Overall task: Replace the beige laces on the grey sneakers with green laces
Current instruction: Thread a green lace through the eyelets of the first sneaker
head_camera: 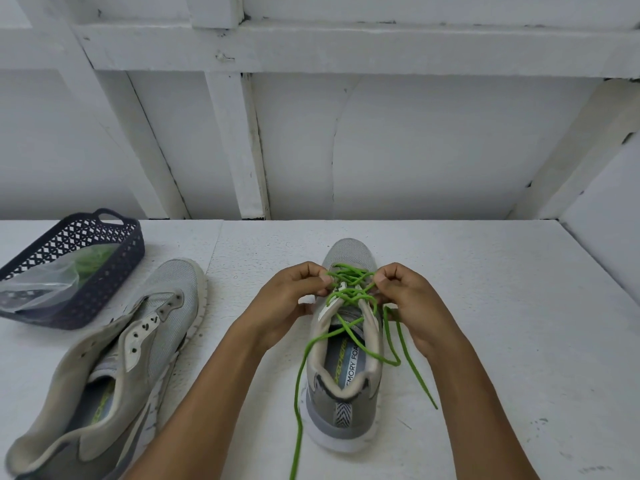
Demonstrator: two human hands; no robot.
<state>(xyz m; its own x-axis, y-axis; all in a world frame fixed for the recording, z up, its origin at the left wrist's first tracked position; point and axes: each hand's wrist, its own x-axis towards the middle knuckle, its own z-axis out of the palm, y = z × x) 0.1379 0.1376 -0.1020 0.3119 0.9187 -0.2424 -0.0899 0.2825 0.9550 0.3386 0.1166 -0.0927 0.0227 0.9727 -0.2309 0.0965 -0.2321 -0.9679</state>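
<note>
On the white tabletop (485, 289) an unlaced grey sneaker (114, 358) lies left, a second grey sneaker (346, 393) stands centre, a dark basket (114, 271) sits far left, and the left hand (287, 299) and right hand (412, 299) each pinch the green lace (349, 282) threaded through the centre shoe.

Single wide-angle view from a camera worn on the person's head, facing forward and steeply downward at close range, centred on the grey sneaker (348, 252) on the white tabletop (502, 306), with the white panelled wall (415, 140) filling the upper half.
</note>
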